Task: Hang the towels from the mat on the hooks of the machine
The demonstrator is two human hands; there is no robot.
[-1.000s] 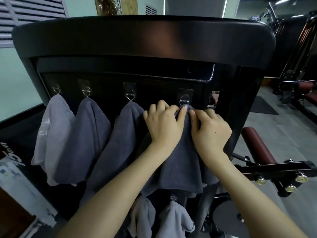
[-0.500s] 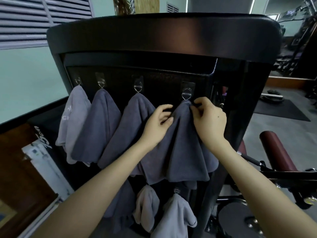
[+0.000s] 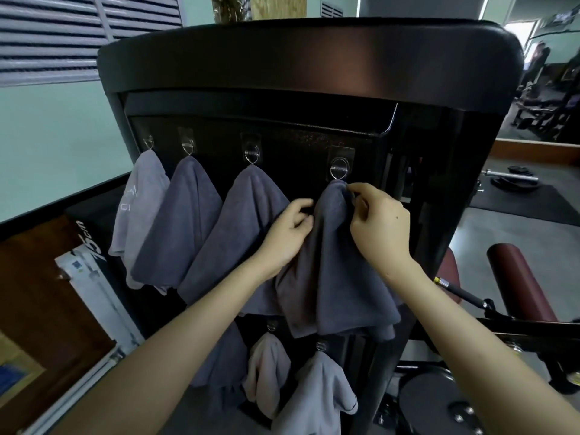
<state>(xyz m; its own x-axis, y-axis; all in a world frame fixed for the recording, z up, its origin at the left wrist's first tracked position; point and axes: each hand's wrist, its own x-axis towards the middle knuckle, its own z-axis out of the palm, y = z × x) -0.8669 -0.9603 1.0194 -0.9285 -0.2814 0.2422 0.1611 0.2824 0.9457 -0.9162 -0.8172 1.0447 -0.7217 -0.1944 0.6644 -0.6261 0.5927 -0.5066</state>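
A dark grey towel point(image 3: 339, 277) hangs from the rightmost metal hook point(image 3: 339, 168) on the back of the black machine point(image 3: 314, 58). My right hand point(image 3: 379, 227) pinches the towel's top just under that hook. My left hand point(image 3: 288, 233) grips a fold on the towel's left edge. Three more towels hang on the hooks to the left: a light grey one point(image 3: 138, 208) and two dark grey ones point(image 3: 182, 224) point(image 3: 238, 233). Lower hooks carry two light towels point(image 3: 266, 372) point(image 3: 317, 400).
A maroon padded roller point(image 3: 518, 277) and a black bar point(image 3: 464, 296) stick out on the right. A weight plate point(image 3: 426, 400) lies low right. A white board point(image 3: 94, 296) and brown wood point(image 3: 31, 277) stand at the left by the wall.
Both hands have slid down from the hook, which now shows bare above the towel. The left hand has moved off the top to the towel's left edge. The view has pulled back.
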